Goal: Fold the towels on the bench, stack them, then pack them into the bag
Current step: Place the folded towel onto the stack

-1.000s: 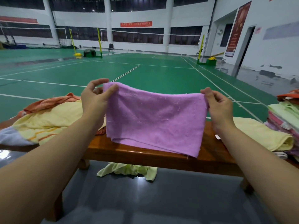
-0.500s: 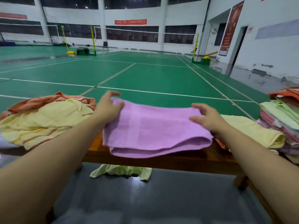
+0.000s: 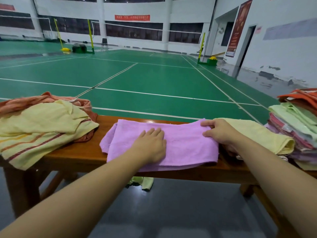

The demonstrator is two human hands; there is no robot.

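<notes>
the left hand (image 3: 151,143) lies flat, fingers straight, pressing on the folded purple towel (image 3: 180,143). the right hand (image 3: 218,131) pinches that towel's right edge, thumb beneath and fingers curled over it. the towel sits mid-way along the wooden bench (image 3: 82,157), its near edge overhanging. a loose yellow striped towel (image 3: 39,129) lies to the left; a folded yellow towel (image 3: 264,136) and a stack of folded towels (image 3: 296,124) sit to the right.

1. Beyond my bench, a green court floor (image 3: 154,74) with white lines
2. Yellow net posts (image 3: 90,36) stand far off
3. A red banner (image 3: 132,17) hangs on the back wall
4. A dark chair (image 3: 104,44) stands below it
</notes>
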